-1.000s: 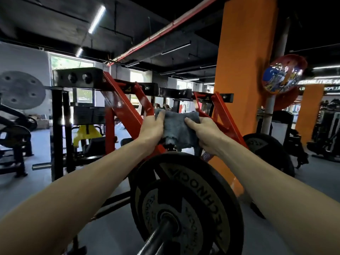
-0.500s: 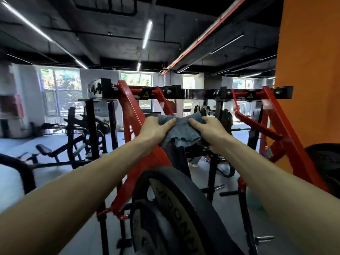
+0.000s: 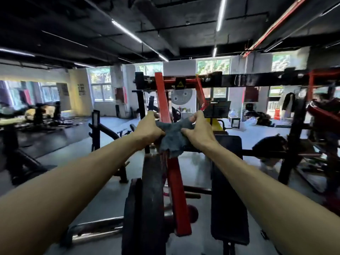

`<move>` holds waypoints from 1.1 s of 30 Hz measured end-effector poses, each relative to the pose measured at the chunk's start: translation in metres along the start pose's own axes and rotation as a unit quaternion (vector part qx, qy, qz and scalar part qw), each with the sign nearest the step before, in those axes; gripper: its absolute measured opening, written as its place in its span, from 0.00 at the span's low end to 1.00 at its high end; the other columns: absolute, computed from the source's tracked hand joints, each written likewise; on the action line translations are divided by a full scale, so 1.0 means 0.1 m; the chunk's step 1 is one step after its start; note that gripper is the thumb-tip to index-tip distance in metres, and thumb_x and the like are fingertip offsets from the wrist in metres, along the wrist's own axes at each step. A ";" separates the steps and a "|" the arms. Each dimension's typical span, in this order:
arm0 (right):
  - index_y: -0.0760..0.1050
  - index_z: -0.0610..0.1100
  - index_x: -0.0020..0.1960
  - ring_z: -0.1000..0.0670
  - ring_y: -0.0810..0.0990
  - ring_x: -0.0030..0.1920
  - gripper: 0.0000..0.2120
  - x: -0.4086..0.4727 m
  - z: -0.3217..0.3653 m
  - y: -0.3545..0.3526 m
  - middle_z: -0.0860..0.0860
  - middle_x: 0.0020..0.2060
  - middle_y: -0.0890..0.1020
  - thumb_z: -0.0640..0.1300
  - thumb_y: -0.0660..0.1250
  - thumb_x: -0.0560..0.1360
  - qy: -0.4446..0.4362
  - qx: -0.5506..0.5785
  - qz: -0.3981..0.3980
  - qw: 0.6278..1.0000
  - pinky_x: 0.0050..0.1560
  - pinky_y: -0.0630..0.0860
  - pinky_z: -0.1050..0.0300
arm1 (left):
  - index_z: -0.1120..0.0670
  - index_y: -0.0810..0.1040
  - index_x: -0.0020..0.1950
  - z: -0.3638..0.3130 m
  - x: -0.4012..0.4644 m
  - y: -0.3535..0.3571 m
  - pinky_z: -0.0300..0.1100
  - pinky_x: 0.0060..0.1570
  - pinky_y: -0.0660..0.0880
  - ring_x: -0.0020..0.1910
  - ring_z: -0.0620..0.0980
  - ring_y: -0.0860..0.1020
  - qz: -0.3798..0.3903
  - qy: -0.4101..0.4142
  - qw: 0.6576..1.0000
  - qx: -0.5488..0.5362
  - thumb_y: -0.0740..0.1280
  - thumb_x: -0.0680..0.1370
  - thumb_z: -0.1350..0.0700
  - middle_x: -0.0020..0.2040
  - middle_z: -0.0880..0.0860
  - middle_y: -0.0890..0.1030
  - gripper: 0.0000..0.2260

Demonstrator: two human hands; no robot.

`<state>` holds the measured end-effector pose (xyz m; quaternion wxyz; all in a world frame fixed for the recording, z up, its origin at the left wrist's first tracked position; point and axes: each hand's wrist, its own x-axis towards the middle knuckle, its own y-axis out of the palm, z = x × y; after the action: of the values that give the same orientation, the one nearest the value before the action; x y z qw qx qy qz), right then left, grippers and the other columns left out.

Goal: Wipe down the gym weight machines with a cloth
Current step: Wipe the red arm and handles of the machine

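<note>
A grey cloth (image 3: 173, 138) is draped over the red sloping arm (image 3: 177, 196) of a plate-loaded weight machine. My left hand (image 3: 148, 130) grips the cloth's left side against the arm. My right hand (image 3: 197, 132) pinches the cloth's right edge, fingers curled round a bunched corner. Black weight plates (image 3: 151, 197) hang edge-on just left of the red arm, below my hands. The arm runs up to a black crossbeam (image 3: 239, 80) with a yellow warning sticker.
A black back pad (image 3: 228, 196) stands right of the red arm. A chrome bar (image 3: 95, 230) juts out at lower left. Other racks and benches (image 3: 103, 133) fill the left floor. More red and black frames (image 3: 320, 115) stand at the right.
The view has swung left, so the machine now faces me head-on and the plates show edge-on. Both hands keep hold of the cloth on the red arm.
</note>
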<state>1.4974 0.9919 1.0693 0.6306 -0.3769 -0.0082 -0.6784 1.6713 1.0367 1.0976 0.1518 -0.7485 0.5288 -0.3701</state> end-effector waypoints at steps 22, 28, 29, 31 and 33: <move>0.45 0.32 0.80 0.37 0.62 0.72 0.37 -0.44 -0.47 0.84 0.35 0.74 0.62 0.53 0.58 0.84 -0.092 -0.154 0.116 0.977 0.71 0.63 0.47 | 0.61 0.79 0.59 -0.11 -0.61 0.23 0.43 0.52 0.70 0.59 0.55 0.76 0.073 -0.056 0.956 0.280 0.60 0.82 0.60 0.59 0.55 0.80 0.11; 0.42 0.37 0.82 0.35 0.55 0.77 0.35 -0.98 -0.74 0.79 0.35 0.79 0.51 0.43 0.59 0.84 -0.148 -0.091 0.155 0.973 0.75 0.63 0.42 | 0.61 0.77 0.56 -0.10 -1.06 0.27 0.55 0.65 0.69 0.62 0.56 0.70 0.057 -0.057 0.921 0.381 0.54 0.81 0.50 0.58 0.58 0.76 0.18; 0.41 0.38 0.82 0.35 0.51 0.78 0.35 -1.08 -0.79 0.78 0.36 0.80 0.48 0.41 0.59 0.84 -0.161 -0.088 0.159 0.970 0.77 0.60 0.43 | 0.61 0.74 0.66 -0.10 -1.14 0.27 0.55 0.72 0.64 0.71 0.57 0.67 0.064 -0.049 0.913 0.401 0.53 0.81 0.48 0.68 0.59 0.73 0.23; 0.36 0.39 0.81 0.37 0.42 0.80 0.37 -1.30 -0.85 0.74 0.37 0.80 0.38 0.40 0.59 0.84 -0.163 -0.103 0.189 0.963 0.78 0.53 0.47 | 0.61 0.60 0.80 -0.10 -1.27 0.29 0.51 0.80 0.52 0.81 0.55 0.54 0.072 -0.050 0.899 0.429 0.55 0.82 0.49 0.81 0.60 0.59 0.28; 0.34 0.38 0.81 0.37 0.39 0.80 0.39 -1.52 -0.90 0.72 0.37 0.79 0.34 0.39 0.60 0.83 -0.160 -0.125 0.202 0.958 0.79 0.52 0.48 | 0.61 0.56 0.81 -0.15 -1.32 0.30 0.49 0.80 0.49 0.82 0.54 0.52 0.071 -0.042 0.894 0.440 0.57 0.82 0.51 0.82 0.59 0.55 0.30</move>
<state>1.5029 1.0627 0.8921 0.6931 -0.5500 0.0518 -0.4631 1.6180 1.1468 1.0368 0.5138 -0.5807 0.3565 -0.5212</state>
